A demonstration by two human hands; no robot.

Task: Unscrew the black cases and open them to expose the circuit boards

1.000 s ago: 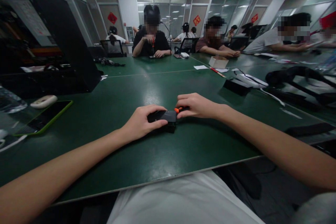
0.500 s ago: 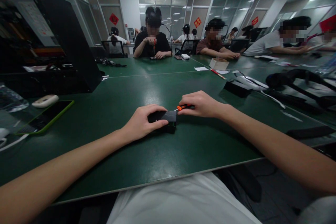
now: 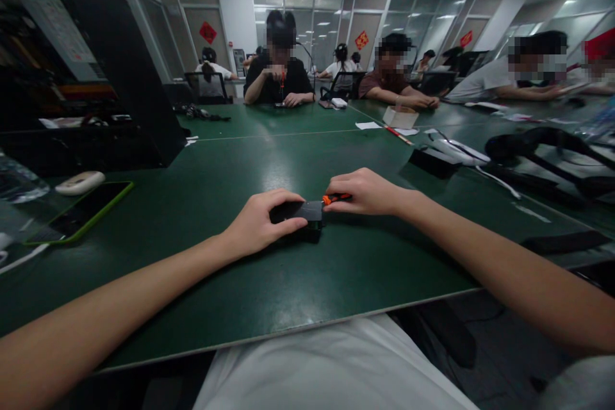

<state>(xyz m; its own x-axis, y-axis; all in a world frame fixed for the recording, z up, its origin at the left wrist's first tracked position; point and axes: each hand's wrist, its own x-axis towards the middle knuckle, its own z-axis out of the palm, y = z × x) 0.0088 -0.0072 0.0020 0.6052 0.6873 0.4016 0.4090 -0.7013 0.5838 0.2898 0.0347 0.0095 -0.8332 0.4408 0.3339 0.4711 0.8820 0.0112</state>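
Note:
My left hand (image 3: 262, 221) is wrapped round a small dark box-shaped device (image 3: 311, 211), thumb on its near side and fingers over the far side. It rests low over the green table (image 3: 355, 275). In my right hand (image 3: 358, 192) is a screwdriver (image 3: 334, 198) with an orange and black handle, pointing left. Its tip is at the device's right end; whether it sits in a screw or hole is too small to tell. The device's left part is hidden under my left hand.
An open black computer case (image 3: 129, 77) stands at the left, with a green-edged phone (image 3: 84, 211) and a white oval item (image 3: 81, 183) before it. On the right lie a black box (image 3: 435, 163), white cables and a black headset (image 3: 542, 147). Several people sit across the table.
My right hand has shifted slightly left with the screwdriver, and less of the metal shaft shows between handle and device. My left hand keeps its hold.

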